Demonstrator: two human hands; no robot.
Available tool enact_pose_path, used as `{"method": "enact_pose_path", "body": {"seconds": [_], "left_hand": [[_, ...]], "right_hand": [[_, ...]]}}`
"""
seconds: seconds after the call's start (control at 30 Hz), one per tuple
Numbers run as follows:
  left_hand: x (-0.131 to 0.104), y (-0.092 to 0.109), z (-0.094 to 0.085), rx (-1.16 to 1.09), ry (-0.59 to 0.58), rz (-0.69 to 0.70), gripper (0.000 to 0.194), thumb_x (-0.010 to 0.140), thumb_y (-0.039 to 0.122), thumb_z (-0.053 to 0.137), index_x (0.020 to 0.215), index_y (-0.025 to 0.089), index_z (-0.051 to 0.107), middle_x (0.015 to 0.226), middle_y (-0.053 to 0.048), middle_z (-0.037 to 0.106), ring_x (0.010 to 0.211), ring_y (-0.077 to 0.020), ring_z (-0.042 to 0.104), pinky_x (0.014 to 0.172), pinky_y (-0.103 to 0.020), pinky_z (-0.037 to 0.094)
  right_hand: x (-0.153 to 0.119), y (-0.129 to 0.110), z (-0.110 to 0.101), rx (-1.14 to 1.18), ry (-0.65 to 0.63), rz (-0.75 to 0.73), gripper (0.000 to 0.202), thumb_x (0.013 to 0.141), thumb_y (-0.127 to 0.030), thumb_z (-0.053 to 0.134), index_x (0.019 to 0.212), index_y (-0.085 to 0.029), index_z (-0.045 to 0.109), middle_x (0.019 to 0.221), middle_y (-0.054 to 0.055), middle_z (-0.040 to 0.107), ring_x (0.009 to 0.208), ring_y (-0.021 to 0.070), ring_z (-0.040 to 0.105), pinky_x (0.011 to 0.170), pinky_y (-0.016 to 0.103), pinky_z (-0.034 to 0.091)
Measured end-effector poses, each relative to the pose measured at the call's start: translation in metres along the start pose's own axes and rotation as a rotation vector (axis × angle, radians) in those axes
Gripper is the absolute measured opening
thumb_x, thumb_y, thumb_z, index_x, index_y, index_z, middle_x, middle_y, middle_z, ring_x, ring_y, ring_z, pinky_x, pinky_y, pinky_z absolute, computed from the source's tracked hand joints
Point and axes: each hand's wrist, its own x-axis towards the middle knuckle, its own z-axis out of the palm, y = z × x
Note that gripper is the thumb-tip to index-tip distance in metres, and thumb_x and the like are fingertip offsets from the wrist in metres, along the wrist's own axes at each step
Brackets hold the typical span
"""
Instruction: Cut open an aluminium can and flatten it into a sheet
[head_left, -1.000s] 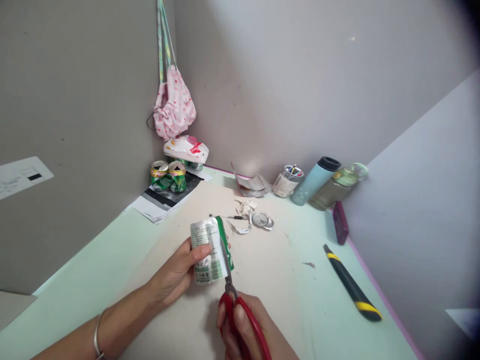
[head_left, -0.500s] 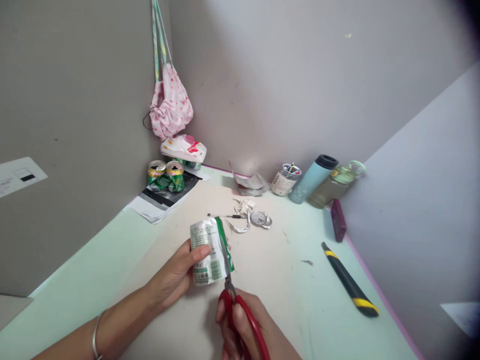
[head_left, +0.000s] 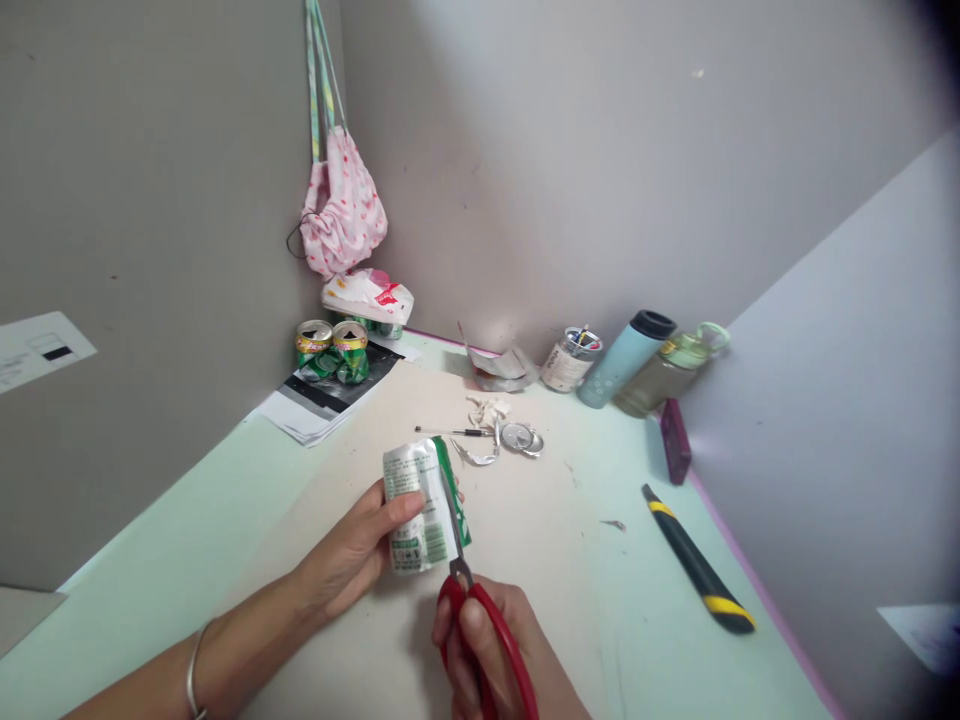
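Observation:
My left hand (head_left: 375, 530) grips a can body (head_left: 415, 510), white with green print and a green side, its thumb pressed on the front and fingertips showing behind the right edge. In my right hand (head_left: 502, 630) are red-handled scissors (head_left: 460, 570), their blades pointing up along the can's right part, where white meets green. Whether the blades are inside the metal or only against it I cannot tell. Beyond the can lie cut-off can ends (head_left: 517, 437), a curled metal strip (head_left: 476, 458) and a pen (head_left: 454, 431).
Two crushed cans (head_left: 331, 352) stand on papers at the back left, below a hanging pink bag (head_left: 343, 205). At the back right are a tin of pens (head_left: 571, 358), a blue tumbler (head_left: 622, 360) and a green bottle (head_left: 667, 370). A black-yellow tool (head_left: 697, 560) lies right.
The can and left hand have shifted very slightly right. The scissor handles look a little closer together; both hands keep their hold.

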Motion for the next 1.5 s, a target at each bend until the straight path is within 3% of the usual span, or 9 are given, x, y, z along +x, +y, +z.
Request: {"method": "enact_pose_path", "body": {"seconds": [0.3,0.5,0.63,0.83,1.13,1.27,1.37,1.5], "left_hand": [[0.0,0.0,0.001,0.026,-0.065,-0.021,0.052,0.083,0.041,0.078,0.124,0.014,0.063,0.117,-0.014,0.07,0.104,-0.0276,0.068,0.091,-0.038,0.053],[-0.002,-0.004,0.003,0.071,-0.083,-0.028,0.051,0.082,0.041,0.078,0.122,0.015,0.063,0.108,-0.012,0.071,0.095,-0.0234,0.068,0.084,-0.032,0.053],[-0.003,-0.002,0.004,0.073,-0.099,-0.038,0.052,0.082,0.043,0.078,0.121,0.013,0.063,0.113,-0.014,0.07,0.095,-0.0229,0.066,0.084,-0.032,0.052],[-0.003,0.0,0.008,0.068,-0.051,-0.036,0.052,0.08,0.043,0.08,0.119,0.014,0.061,0.108,-0.011,0.07,0.093,-0.0217,0.066,0.084,-0.032,0.051],[-0.003,0.001,0.006,0.063,-0.118,-0.056,0.051,0.083,0.04,0.078,0.123,0.015,0.061,0.111,-0.014,0.071,0.094,-0.024,0.069,0.079,-0.031,0.054],[-0.004,0.0,0.007,0.081,-0.142,-0.048,0.048,0.085,0.04,0.075,0.124,0.015,0.061,0.106,-0.013,0.072,0.076,-0.0203,0.07,0.073,-0.031,0.055],[-0.005,-0.001,0.009,0.095,-0.209,-0.065,0.046,0.087,0.042,0.072,0.122,0.014,0.061,0.094,-0.012,0.073,0.058,-0.0172,0.067,0.06,-0.029,0.054],[-0.005,-0.004,0.012,0.11,-0.254,-0.094,0.045,0.085,0.043,0.074,0.116,0.012,0.06,0.085,-0.01,0.072,0.052,-0.0146,0.064,0.051,-0.025,0.051]], "right_hand": [[0.006,-0.003,-0.002,-0.048,-0.1,-0.218,0.062,0.088,-0.079,0.043,0.093,-0.018,0.053,0.057,-0.008,0.039,0.052,0.0097,0.037,0.066,0.031,0.051],[0.004,-0.007,-0.001,-0.061,-0.02,-0.203,0.061,0.089,-0.078,0.043,0.092,-0.018,0.054,0.057,-0.007,0.04,0.053,0.0106,0.039,0.067,0.032,0.053],[0.003,-0.005,0.002,-0.008,-0.001,-0.143,0.064,0.084,-0.083,0.046,0.088,-0.019,0.053,0.052,-0.009,0.039,0.048,0.0086,0.037,0.06,0.027,0.05],[0.003,-0.003,0.002,0.077,-0.013,-0.006,0.066,0.079,-0.085,0.052,0.088,-0.02,0.051,0.046,-0.011,0.039,0.037,0.0046,0.031,0.041,0.017,0.03],[0.006,0.001,0.002,-0.003,0.018,-0.205,0.063,0.087,-0.079,0.046,0.093,-0.017,0.055,0.056,-0.008,0.04,0.052,0.0103,0.038,0.065,0.031,0.052],[0.003,-0.003,-0.002,0.003,-0.057,-0.202,0.064,0.092,-0.076,0.04,0.095,-0.015,0.056,0.058,-0.006,0.041,0.054,0.0112,0.041,0.068,0.033,0.052],[0.006,0.002,-0.007,0.083,-0.126,-0.2,0.065,0.094,-0.075,0.037,0.1,-0.013,0.056,0.059,-0.005,0.043,0.054,0.0116,0.043,0.068,0.035,0.052],[0.011,0.011,-0.009,0.098,-0.079,-0.252,0.064,0.095,-0.072,0.038,0.102,-0.011,0.057,0.059,-0.004,0.046,0.053,0.0117,0.045,0.065,0.033,0.052]]}}
